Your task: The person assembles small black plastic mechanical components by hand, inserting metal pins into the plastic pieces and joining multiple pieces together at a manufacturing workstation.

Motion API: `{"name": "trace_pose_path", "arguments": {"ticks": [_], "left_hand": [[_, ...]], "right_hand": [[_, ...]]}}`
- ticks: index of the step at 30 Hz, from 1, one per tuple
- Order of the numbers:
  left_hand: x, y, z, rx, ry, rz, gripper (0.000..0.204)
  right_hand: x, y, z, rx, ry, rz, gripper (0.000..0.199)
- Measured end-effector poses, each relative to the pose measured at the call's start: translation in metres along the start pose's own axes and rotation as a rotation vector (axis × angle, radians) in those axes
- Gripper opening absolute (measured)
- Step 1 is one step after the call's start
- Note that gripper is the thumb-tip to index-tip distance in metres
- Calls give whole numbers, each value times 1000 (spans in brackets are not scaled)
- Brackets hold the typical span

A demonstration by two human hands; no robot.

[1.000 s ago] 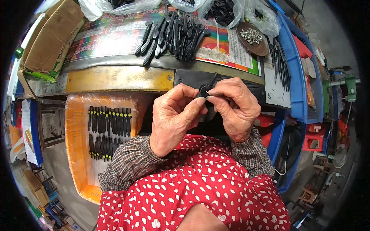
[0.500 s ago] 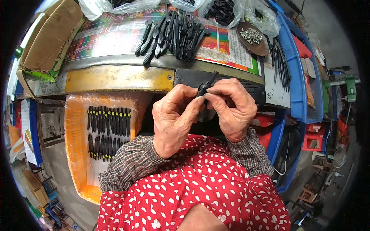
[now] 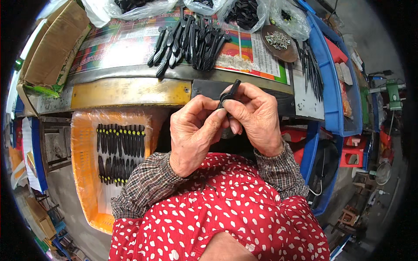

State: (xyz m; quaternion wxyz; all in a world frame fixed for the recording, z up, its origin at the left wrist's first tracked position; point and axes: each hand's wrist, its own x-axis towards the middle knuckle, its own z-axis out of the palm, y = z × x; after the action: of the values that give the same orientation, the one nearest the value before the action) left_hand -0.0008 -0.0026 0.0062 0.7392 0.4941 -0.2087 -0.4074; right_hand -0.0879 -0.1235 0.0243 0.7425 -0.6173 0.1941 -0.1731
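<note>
In front of my chest, by the bench edge, both hands pinch a small, slim black plastic piece point(image 3: 234, 89). One narrow end of it points up and away from me; my fingertips hide its lower part. My left hand point(image 3: 191, 135) holds it between thumb and forefinger. From the other side my right hand point(image 3: 259, 116) grips it, thumb pressed on it and fingers curled behind. A heap of long black plastic pieces point(image 3: 191, 43) lies on the bench just beyond. Small silver metal parts point(image 3: 278, 40) fill a round brown dish point(image 3: 285, 55) to the right.
Left of my lap stands a plastic-lined orange basket point(image 3: 82, 191), holding two rows of black pieces with yellow-green dots point(image 3: 121, 134). A cardboard box point(image 3: 52, 48) sits at the bench's left. Clear bags of black parts point(image 3: 244, 15) line the back, and a blue crate point(image 3: 333, 93) stands right.
My right hand has turned and closed further over the black piece, its thumb now lying across it. The piece points more upright. The whole view has shifted slightly.
</note>
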Motion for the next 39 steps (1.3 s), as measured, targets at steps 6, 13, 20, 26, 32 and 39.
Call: {"name": "trace_pose_path", "arguments": {"ticks": [6,13,20,26,32,39], "left_hand": [[2,2,-1,-34,-40,-30,8],[1,-2,2,10,-2,-26,8],[0,0,1,-16,-5,-43,8],[0,3,-2,-104,-49,-75,8],[0,3,-5,-115,-74,-106,8],[-1,3,-5,-94,-78,-106,8]], "right_hand": [[0,3,-3,-49,22,-53,20],[-2,2,1,-98,49,-85,16],[-5,-2,7,-153,122,-95,16],[-4,-6,-2,-124,63,-71,19],[-2,-7,-4,-164,4,-50,19],[-4,-8,-1,-161,30,-37,18]]}}
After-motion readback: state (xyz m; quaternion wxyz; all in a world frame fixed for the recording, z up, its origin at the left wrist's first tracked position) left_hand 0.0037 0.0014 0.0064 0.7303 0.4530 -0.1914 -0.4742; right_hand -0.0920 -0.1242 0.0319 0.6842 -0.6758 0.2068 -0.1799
